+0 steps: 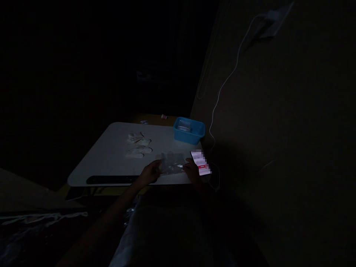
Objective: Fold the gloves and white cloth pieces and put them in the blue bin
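Observation:
The room is very dark. My left hand (pixel 150 172) and my right hand (pixel 192 171) both grip a clear plastic bag (pixel 172 163) at the near edge of a small white table (pixel 111 155). The left hand pinches the bag's left end and the right hand holds its right end. A lit phone (pixel 200 162) lies just right of my right hand. Several small white packets (pixel 139 145) lie in a row further back on the table.
A blue plastic tub (pixel 189 130) with a clear container inside stands at the table's far right corner. A white cable (pixel 222 89) hangs down the wall on the right from a plug. A dark strip (pixel 111 180) runs along the table's front edge.

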A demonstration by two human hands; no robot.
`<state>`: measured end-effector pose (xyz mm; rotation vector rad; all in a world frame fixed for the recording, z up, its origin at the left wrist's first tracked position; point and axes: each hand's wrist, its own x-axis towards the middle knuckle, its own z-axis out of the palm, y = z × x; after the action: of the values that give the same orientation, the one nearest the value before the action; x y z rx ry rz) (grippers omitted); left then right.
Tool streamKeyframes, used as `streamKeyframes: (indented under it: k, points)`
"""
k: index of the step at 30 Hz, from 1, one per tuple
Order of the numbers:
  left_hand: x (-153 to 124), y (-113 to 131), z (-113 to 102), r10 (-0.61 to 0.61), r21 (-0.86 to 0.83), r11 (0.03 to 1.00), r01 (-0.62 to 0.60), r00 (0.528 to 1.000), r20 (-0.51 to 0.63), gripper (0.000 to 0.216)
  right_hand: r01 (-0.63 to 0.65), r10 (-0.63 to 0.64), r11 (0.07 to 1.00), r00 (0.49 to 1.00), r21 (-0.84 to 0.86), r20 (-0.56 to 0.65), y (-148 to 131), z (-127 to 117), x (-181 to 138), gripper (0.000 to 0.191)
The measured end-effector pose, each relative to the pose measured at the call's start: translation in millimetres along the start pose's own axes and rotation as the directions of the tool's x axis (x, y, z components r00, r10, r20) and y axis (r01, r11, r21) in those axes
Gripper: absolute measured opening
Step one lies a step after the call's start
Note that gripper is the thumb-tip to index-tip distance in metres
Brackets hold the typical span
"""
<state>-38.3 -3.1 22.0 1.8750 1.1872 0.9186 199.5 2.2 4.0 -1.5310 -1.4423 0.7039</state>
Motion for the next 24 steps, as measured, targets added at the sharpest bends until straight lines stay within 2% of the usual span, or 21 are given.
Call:
streamKeyframes:
  k: [7,14,19,24]
  points:
    - [1.8,-3.3,6.2,0.017,-0.006,1.0,-0.017,1.0,-0.01,0.053,0.004,-0.004,1.0,1.0,-0.004,-0.002,0.6,0.6,-2.5,0.034]
    - [-2.8,-2.0,2.9,0.063,0.066,0.996,-0.066,0.997,0.047,0.056,0.01,-0.01,1.0,0.999,-0.005,-0.043,3.9,2.9,-3.4,0.032]
    - [-4.1,-2.6,-1.0,0.107,0.179,0.98,-0.089,0.99,-0.096,0.044,0.01,-0.009,1.0,0.999,0.016,-0.043,1.7,3.5,-5.3,0.036]
    - [1.3,3.4,2.5,0.035,0.351,0.936,0.013,0.991,-0.13,0.036,0.003,-0.002,1.0,0.999,0.012,-0.032,-1.2,2.6,-6.4,0.037]
